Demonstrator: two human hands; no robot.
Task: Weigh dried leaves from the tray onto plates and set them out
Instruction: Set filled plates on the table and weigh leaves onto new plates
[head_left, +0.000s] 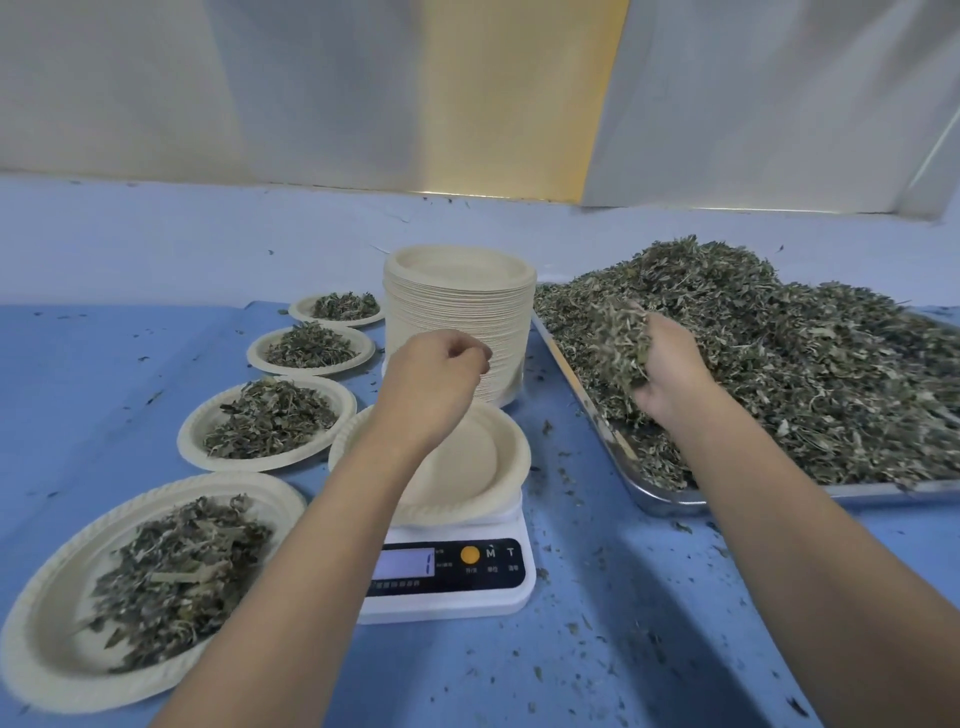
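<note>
A deep blue sheet (130, 364) covers the near part of the work surface, from the left edge across to the right. A faint crease runs through it on the left, from far to near. Beyond its far edge lies a paler blue surface (208, 234) that reaches back to the wall. Against the wall stand grey-white panels, a wide one on the left (182, 88) and another on the right (779, 104) whose left edge slants. Between them shows a narrower yellow strip (519, 93), with a bright glint at its foot.
</note>
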